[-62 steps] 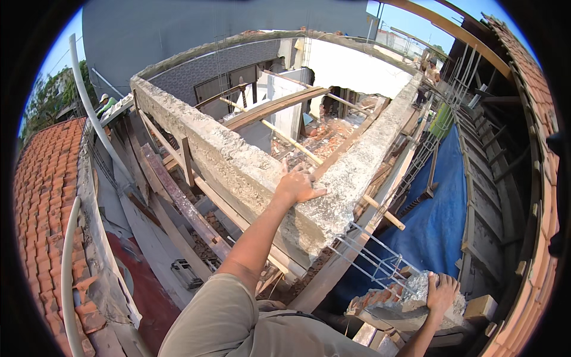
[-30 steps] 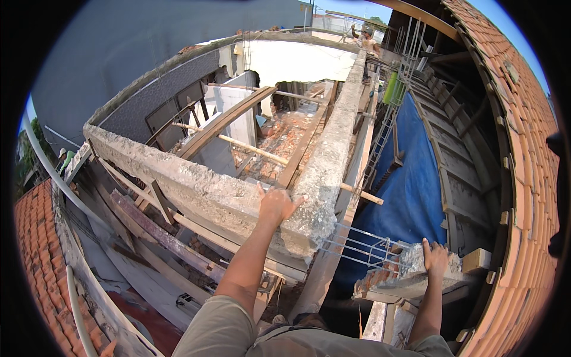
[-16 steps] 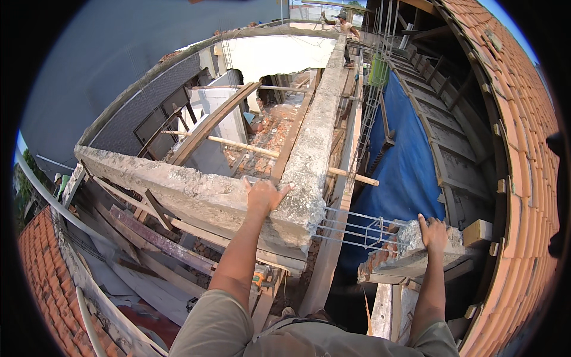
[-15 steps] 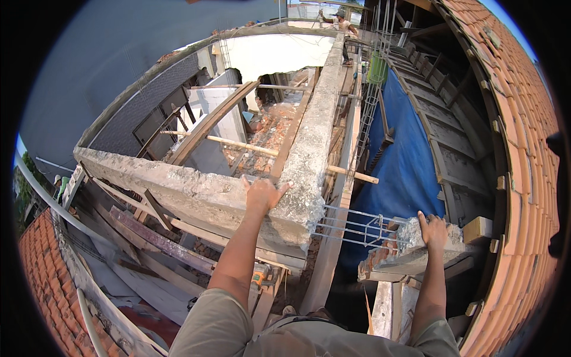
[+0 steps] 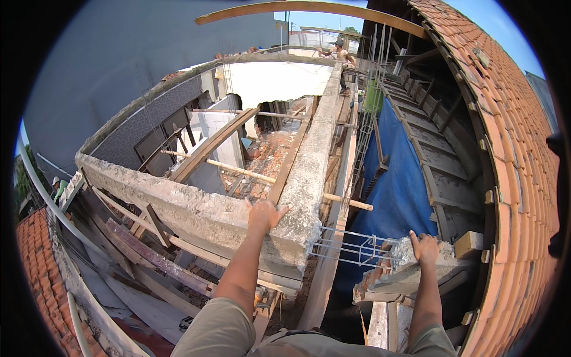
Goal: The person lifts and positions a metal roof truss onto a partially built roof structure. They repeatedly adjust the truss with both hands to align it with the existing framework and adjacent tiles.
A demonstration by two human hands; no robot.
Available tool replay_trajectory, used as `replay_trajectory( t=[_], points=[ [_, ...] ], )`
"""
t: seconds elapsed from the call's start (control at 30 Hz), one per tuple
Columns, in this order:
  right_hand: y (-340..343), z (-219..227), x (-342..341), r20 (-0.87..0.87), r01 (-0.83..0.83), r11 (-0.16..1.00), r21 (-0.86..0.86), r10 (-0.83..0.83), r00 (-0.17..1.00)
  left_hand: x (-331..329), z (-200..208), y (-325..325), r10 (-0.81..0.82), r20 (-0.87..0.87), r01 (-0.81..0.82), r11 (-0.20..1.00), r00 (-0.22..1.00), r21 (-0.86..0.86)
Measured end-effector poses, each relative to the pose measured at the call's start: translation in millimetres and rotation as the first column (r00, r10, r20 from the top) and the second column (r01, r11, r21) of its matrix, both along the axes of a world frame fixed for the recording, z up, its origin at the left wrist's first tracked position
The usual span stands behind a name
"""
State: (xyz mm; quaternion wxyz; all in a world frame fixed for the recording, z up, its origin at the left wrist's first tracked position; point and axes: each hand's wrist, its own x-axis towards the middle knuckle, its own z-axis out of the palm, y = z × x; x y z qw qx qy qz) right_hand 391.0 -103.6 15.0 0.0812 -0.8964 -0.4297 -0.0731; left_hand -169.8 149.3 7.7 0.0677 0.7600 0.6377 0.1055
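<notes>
My left hand (image 5: 263, 216) rests, fingers spread, on the concrete beam (image 5: 172, 189) close to the corner where it meets a second beam running away from me. My right hand (image 5: 424, 247) lies over the top of a broken concrete stub (image 5: 406, 254), its fingers apart. Between the corner and the stub, a gap is spanned by bare steel reinforcing bars (image 5: 351, 247). Neither hand holds a loose thing. An orange power tool (image 5: 259, 296) sits below my left forearm, partly hidden.
Rubble (image 5: 270, 152) fills the room below, crossed by timber planks (image 5: 217, 143). A blue tarp (image 5: 395, 184) hangs at the right, beside a tiled roof (image 5: 505, 154). Another person (image 5: 342, 56) is on the far beam. A wooden beam (image 5: 315, 7) crosses overhead.
The view has tilted upward, so the scene sits lower and the overhead wooden beam shows more. Both hands stay at the same places on the concrete.
</notes>
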Motion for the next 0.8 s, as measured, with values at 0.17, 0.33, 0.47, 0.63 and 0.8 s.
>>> replay_trajectory(
  t=[0.17,0.33,0.47,0.63,0.8],
  points=[
    [0.3,-6.3,2.0,0.003,-0.008,0.998,0.061,0.008,1.000,-1.3,-5.2,5.8,-0.014,0.025,0.015,0.999,1.000,-0.029],
    [-3.9,-8.9,1.8,0.092,-0.074,0.994,0.085,0.066,0.994,-2.2,-9.7,6.0,-0.009,0.051,0.011,0.999,0.999,-0.034],
    [9.2,4.5,-10.8,0.285,-0.259,0.966,0.000,0.248,0.926,-3.1,-8.0,5.0,-0.016,0.064,0.020,0.998,0.998,-0.056],
    [62.7,-5.7,-78.8,0.021,-0.558,0.820,0.124,0.560,0.828,-2.8,-5.6,4.7,-0.020,0.048,0.022,0.998,0.999,-0.054],
    [80.1,-29.3,-125.6,-0.203,-0.421,0.888,-0.185,0.384,0.901,-2.3,-5.2,5.4,-0.004,0.057,0.009,0.996,0.998,-0.085]
  ],
)
